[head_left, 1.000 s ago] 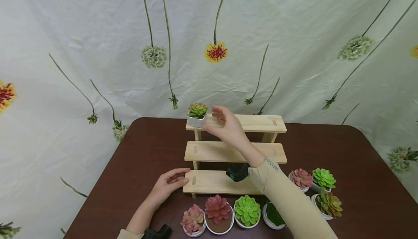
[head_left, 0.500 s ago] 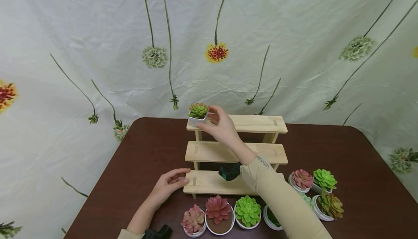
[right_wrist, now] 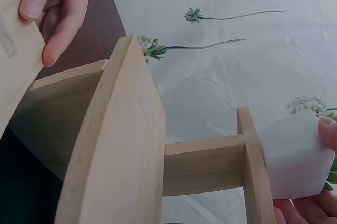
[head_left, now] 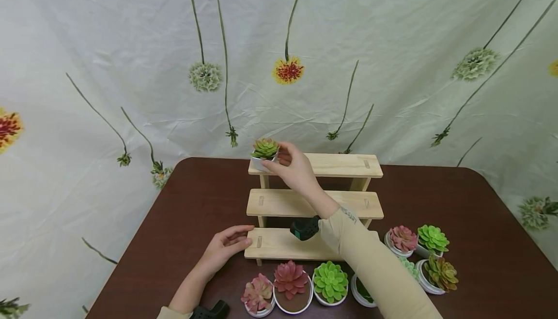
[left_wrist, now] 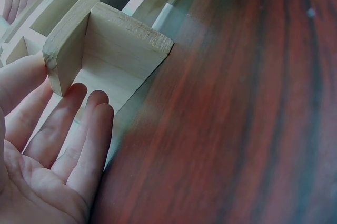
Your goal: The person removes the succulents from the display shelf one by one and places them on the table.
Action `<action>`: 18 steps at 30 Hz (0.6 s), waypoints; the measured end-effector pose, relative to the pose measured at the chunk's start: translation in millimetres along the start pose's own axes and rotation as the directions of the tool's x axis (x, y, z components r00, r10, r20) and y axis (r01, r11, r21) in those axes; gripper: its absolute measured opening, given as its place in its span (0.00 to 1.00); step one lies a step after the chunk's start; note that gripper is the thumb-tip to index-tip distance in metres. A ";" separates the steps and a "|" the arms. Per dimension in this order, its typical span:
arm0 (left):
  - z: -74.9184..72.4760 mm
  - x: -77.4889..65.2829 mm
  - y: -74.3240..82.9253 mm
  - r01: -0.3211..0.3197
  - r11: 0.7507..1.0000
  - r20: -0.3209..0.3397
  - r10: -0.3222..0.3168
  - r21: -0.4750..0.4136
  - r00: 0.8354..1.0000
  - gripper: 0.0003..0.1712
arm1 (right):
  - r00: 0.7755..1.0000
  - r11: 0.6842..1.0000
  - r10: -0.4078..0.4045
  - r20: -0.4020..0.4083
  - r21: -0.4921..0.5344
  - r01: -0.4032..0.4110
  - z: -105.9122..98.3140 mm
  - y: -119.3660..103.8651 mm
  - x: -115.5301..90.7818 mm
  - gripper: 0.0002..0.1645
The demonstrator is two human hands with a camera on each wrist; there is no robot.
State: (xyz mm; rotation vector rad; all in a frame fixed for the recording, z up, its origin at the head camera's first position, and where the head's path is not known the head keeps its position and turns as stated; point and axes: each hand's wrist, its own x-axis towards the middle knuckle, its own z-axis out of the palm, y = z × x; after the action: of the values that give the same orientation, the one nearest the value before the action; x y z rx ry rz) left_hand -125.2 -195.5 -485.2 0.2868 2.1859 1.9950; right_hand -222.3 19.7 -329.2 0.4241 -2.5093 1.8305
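A green succulent with pinkish tips in a white square pot (head_left: 260, 163) stands at the left end of the top shelf of a three-step wooden stand (head_left: 340, 165). My right hand (head_left: 294, 170) holds this pot between thumb and fingers from its right side. In the right wrist view the white pot (right_wrist: 295, 158) shows beside the top shelf, with a thumb on its wall and fingers below. My left hand (head_left: 224, 247) touches the left end of the lowest shelf (head_left: 283, 244). Its fingers are loosely extended in the left wrist view, fingertips right at the shelf end (left_wrist: 66, 58).
A row of potted succulents stands in front of the stand, among them a dark pink one (head_left: 290, 278) and a bright green one (head_left: 330, 280). More pots, including a reddish one (head_left: 403, 238), cluster at the right on the brown table (head_left: 187, 203). A floral cloth (head_left: 144, 33) hangs behind.
My right hand has moved slightly left, closed the gap to the succulent's pot and taken hold of it. The left hand stays at the lowest shelf's end.
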 end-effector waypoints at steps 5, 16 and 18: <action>0.4 0.0 -0.3 0.003 1.000 -0.011 -0.003 -0.011 1.000 0.23 | 1.000 0.999 0.024 0.006 0.027 -0.025 -7.5 0.0 -5.6 0.38; 1.1 0.8 -1.0 -0.013 1.000 -0.006 0.013 -0.013 1.000 0.23 | 0.998 0.995 0.055 -0.009 0.080 -0.055 -33.4 7.3 -23.4 0.39; 1.3 1.1 -1.0 -0.011 1.000 -0.008 0.011 -0.015 1.000 0.23 | 0.999 0.995 0.053 -0.011 0.084 -0.052 -38.5 8.6 -27.1 0.39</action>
State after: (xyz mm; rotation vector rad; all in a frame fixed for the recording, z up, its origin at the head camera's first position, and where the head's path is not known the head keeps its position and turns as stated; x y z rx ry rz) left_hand -125.9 -194.1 -486.3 0.2903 2.1776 2.0207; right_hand -204.0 63.9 -329.4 0.3493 -2.4655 1.9562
